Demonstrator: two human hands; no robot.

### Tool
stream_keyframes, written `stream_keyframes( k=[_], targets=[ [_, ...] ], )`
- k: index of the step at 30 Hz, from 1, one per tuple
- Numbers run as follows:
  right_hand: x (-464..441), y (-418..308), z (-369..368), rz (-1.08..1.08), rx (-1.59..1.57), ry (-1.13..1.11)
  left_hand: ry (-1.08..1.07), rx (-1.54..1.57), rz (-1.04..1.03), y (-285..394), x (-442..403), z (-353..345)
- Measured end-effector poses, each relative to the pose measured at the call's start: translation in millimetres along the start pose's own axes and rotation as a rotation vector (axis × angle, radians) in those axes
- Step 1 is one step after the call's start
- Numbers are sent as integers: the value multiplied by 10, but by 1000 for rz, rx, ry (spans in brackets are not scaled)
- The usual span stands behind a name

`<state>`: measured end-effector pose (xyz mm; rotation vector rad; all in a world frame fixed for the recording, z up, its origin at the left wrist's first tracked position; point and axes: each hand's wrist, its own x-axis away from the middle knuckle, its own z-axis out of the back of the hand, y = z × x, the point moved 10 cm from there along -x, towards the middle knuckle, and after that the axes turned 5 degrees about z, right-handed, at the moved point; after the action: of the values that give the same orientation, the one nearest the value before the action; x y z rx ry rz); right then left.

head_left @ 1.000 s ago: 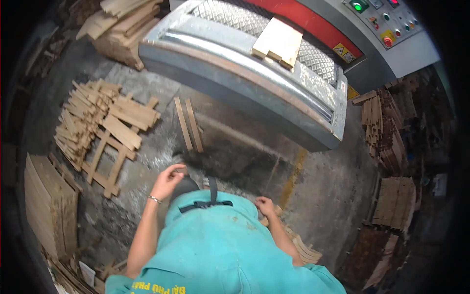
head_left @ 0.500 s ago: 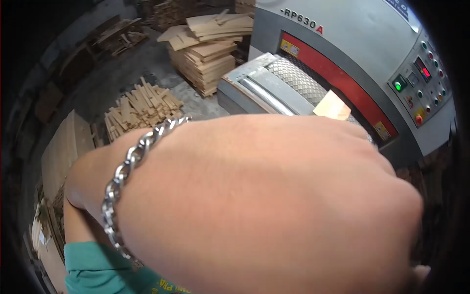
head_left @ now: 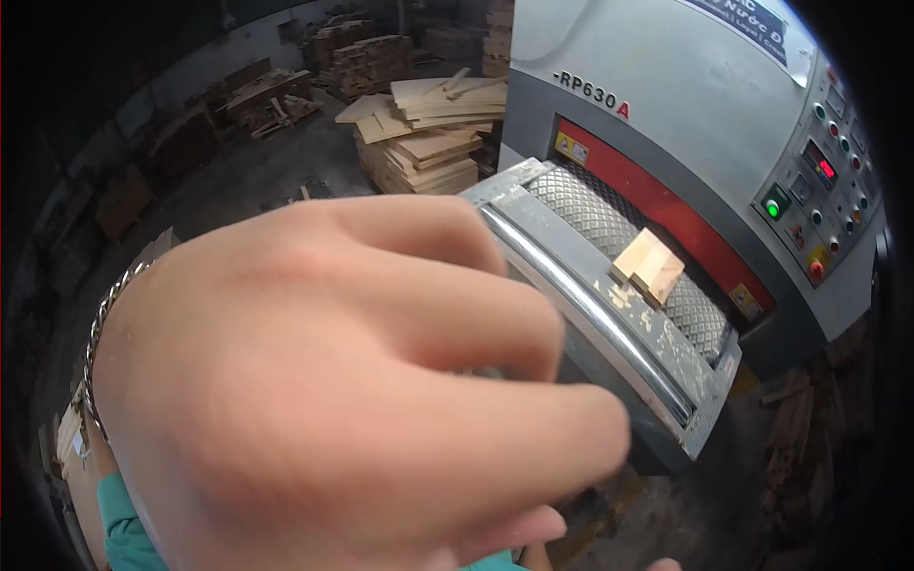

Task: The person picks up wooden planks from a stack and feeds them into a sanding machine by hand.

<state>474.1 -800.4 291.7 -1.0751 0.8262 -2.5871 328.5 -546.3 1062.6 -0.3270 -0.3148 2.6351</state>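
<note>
My left hand (head_left: 352, 371) fills the foreground close to the camera, back toward me. Its fingers are bent but spread apart, and nothing shows in them; the palm is hidden. A silver chain bracelet (head_left: 95, 333) circles the wrist, and a teal sleeve (head_left: 124, 519) shows below. At the bottom edge, only a fingertip of what looks like my right hand (head_left: 665, 565) is visible. Beyond the left hand stands a grey machine (head_left: 657, 67) marked RP630A. Light wood pieces (head_left: 649, 264) lie on its patterned belt (head_left: 590, 209), below the red opening.
A metal roller (head_left: 590, 314) runs along the front of the infeed table. The control panel (head_left: 819, 181) has a lit green button and red digits. Stacked boards (head_left: 428, 143) stand behind the machine's left side. More wood (head_left: 795, 428) lies on the floor at right.
My left hand has drawn back to the left, and its fingers have spread from a fist-like shape. More of the machine's belt, wood pieces and roller now shows.
</note>
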Motion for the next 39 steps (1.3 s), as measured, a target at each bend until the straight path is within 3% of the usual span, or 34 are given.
stream_keyframes(
  k=[3, 6, 7, 8, 9, 10, 11, 13, 14, 15, 17, 19, 22, 24, 25, 26, 27, 28, 29, 30, 31, 32, 34, 36, 39],
  targets=[
    [-103, 102, -19, -7, 20, 5, 116, 73, 123, -309, 266, 348],
    [-278, 225, -85, -63, -40, 17, 220, 384, 383, -767, 723, 248],
    [-304, 206, -162, -65, -160, 3, 247, 580, 507, -944, 924, -44],
    [-336, 161, -209, -68, -281, -11, 134, 795, 737, -1121, 1210, -472],
    [-573, 304, -319, 60, -213, 36, 111, 840, 915, -1250, 1569, -950],
    [-525, 152, -331, 54, -252, 20, 261, 1082, 1179, -1309, 2132, -1660],
    [-517, 109, -386, -5, -337, -8, 287, 1072, 1431, -1264, 2809, -2492],
    [-487, -60, -516, -49, -438, -75, 346, 823, 1909, -435, 4436, -4175],
    [-511, -96, -605, -34, -454, -112, 102, 690, 2111, 551, 5455, -5290],
    [-558, -67, -694, -21, -467, -148, -238, 744, 2288, 1538, 5907, -5693],
    [-425, -221, -618, 37, -413, -132, -623, 1054, 2462, 3033, 6066, -5662],
    [-540, -336, -707, 41, -448, -143, -683, 1352, 2563, 3870, 5867, -5435],
    [-447, -332, -833, -124, -376, -276, -584, 1606, 2575, 4422, 5462, -5358],
    [-927, -53, -939, 76, -8, -243, -524, 1728, 2541, 4583, 5215, -5388],
    [-940, -306, -911, 115, 8, -284, -490, 1772, 2506, 4573, 5116, -5450],
    [-1077, -350, -910, 45, 77, -274, -442, 1791, 2445, 4477, 5068, -5541],
    [-1145, -612, -965, 93, -81, -321, -349, 1785, 2347, 4282, 5060, -5703],
    [-836, -1416, -820, -21, -174, -321, -211, 1753, 2221, 4077, 5072, -5913],
    [-1060, -1625, -831, 120, -33, -252, -10, 1715, 2100, 3774, 5152, -6117],
    [-1126, -1932, -875, 125, -91, -293, 166, 1719, 2362, 2820, 5108, -5745],
    [-1178, -2246, -987, 125, -155, -334, 388, 1714, 2514, 2489, 5297, -5826],
    [-1338, -2383, -1072, 166, -61, -329, 392, 1811, 2768, 1810, 5286, -5531],
    [-1519, -2739, -1361, 133, -63, -447, 425, 1510, 2583, 1001, 5759, -5951],
    [-1596, -3429, -1680, 162, 2, -477, 563, 1460, 2440, 363, 6046, -6578],
    [-1981, -3843, -2470, 112, 102, -544, 532, 1786, 2530, -502, 6149, -7349]
  ],
)
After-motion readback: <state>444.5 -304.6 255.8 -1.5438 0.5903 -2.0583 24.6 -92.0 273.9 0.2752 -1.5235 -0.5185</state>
